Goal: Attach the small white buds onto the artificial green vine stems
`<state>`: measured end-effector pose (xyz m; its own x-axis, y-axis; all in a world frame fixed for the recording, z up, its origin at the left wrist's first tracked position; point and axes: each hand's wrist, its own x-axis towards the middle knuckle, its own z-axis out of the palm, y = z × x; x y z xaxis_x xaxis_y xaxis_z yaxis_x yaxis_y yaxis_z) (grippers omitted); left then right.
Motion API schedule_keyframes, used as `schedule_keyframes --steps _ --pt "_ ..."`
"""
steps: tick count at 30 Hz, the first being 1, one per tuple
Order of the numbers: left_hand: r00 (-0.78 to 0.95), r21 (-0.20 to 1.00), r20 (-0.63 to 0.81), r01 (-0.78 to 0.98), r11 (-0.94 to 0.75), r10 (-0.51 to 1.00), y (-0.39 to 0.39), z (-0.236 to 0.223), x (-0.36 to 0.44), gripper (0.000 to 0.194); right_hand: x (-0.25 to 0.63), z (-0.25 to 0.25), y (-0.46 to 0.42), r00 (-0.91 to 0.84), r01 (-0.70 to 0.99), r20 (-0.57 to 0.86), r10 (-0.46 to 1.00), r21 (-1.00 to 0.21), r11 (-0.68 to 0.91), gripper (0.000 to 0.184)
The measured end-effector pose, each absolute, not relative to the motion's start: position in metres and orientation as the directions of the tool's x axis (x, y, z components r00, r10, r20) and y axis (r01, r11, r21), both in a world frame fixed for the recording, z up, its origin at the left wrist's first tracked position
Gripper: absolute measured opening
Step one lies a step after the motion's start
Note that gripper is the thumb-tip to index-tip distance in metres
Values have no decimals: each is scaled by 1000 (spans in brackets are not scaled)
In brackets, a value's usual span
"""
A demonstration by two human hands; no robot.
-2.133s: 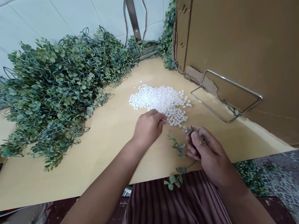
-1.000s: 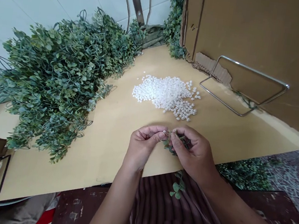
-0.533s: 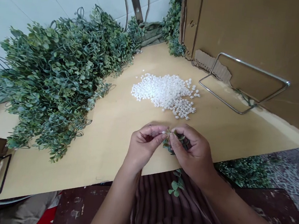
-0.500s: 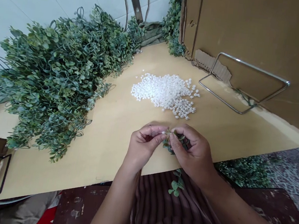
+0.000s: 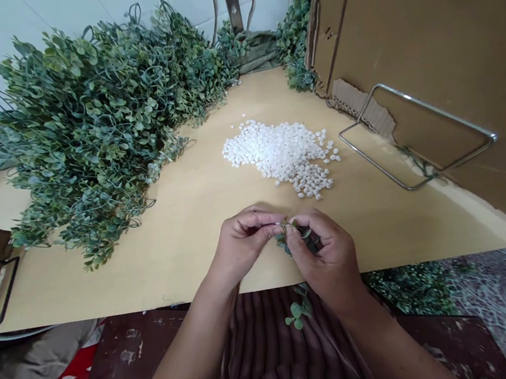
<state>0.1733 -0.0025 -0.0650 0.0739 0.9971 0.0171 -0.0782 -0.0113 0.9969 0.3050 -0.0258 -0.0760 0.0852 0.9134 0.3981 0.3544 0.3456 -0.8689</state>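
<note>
My left hand (image 5: 242, 245) and my right hand (image 5: 325, 258) meet over the near edge of a tan board (image 5: 195, 207). The right hand is closed on a green leafy sprig (image 5: 297, 307) whose lower end hangs down over my striped skirt. The left hand pinches a small white bead against the sprig's tip; the bead barely shows between the fingertips. A heap of white beads (image 5: 285, 155) lies on the board just beyond the hands.
A big pile of green leafy sprigs (image 5: 98, 119) covers the board's left side. A cardboard box (image 5: 438, 58) stands at the right with a metal wire frame (image 5: 415, 142) leaning on it. More foliage (image 5: 412, 288) lies on the floor at right.
The left hand came back from the bead heap and joined the right hand at the sprig's tip. Over the last second both hands have stayed almost still.
</note>
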Motion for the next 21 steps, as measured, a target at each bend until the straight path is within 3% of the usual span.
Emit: schedule_keyframes --steps 15,21 --pt "-3 999 -33 -15 33 999 -6 -63 175 11 305 -75 -26 90 379 420 903 -853 359 11" --pt "14 999 39 -8 -39 999 -5 -65 174 11 305 -75 -26 109 367 430 896 -855 366 11"
